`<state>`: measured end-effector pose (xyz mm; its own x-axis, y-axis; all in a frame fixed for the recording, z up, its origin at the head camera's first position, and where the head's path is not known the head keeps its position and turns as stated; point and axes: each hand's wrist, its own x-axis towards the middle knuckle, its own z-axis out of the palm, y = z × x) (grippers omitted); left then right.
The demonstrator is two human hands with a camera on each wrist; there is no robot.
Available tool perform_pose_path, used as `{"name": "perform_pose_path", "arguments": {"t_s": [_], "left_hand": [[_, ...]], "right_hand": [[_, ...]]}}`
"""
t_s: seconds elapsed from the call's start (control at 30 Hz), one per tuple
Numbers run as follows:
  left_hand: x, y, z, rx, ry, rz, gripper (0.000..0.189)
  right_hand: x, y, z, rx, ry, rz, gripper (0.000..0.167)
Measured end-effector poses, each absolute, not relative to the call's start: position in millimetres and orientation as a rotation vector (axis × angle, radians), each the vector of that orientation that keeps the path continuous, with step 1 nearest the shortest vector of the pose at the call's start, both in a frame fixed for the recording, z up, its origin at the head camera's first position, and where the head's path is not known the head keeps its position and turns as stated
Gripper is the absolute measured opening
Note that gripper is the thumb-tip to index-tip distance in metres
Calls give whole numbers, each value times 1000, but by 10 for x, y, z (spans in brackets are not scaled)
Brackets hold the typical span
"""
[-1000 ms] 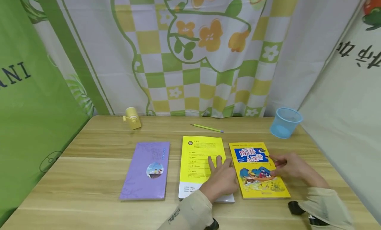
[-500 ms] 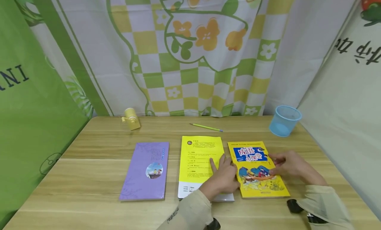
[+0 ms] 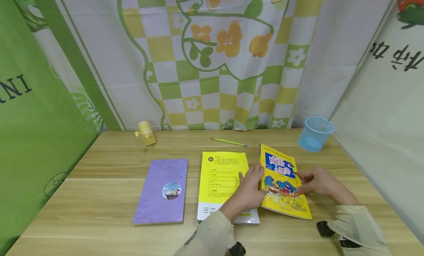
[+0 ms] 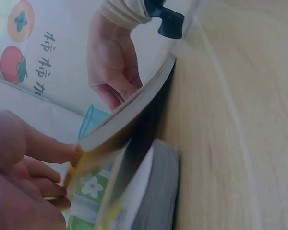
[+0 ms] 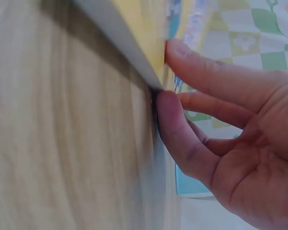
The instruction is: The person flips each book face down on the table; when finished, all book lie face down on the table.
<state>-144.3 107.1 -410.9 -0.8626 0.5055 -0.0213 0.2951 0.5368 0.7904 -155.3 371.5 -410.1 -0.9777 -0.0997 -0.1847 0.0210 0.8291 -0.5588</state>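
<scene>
A yellow paperback book (image 3: 281, 182) with a blue title panel lies between my two hands, its left side tilted up off the table. My left hand (image 3: 249, 189) grips the raised left edge, thumb on the cover; in the left wrist view the left hand (image 4: 19, 177) has its fingers beneath. Opposite, my right hand (image 3: 319, 182) pinches the right edge; the right wrist view shows the right hand (image 5: 240, 134) with thumb and forefinger at that edge. Just left lies another book (image 3: 222, 178), yellow and white, partly hidden by my left hand and sleeve.
A purple book (image 3: 162, 191) lies farther left on the wooden table (image 3: 96, 197). Along the back are a yellow hand-cranked object (image 3: 145, 134), a green pencil (image 3: 228, 142) and a blue mesh cup (image 3: 316, 134). A patterned curtain (image 3: 228, 83) hangs behind.
The left edge of the right-hand yellow book has risen from the table. My left hand has shifted from the middle book's right side to grip that edge; my right hand keeps hold opposite.
</scene>
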Motion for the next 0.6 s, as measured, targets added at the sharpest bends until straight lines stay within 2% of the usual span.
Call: {"name": "perform_pose_path", "arguments": {"t_s": [0.27,0.4,0.47,0.6], "left_hand": [[-1458,1070,-4075,719,1978,1876,68],[-1462,1072,-4063,811,1846,2013,63],[-1461,1078,-4053,841,1780,2070,60],[-1445,1108,-4030,834,1693,2136,59]], "right_hand": [[-1525,3721,-4125,-134,2747,-940,73],[-1515,3663,-4133,-310,2636,-1067,67],[-1514,3621,-4142,-403,2584,-1119,63],[-1536,3519,-4145,-537,2527,-1138,41]]}}
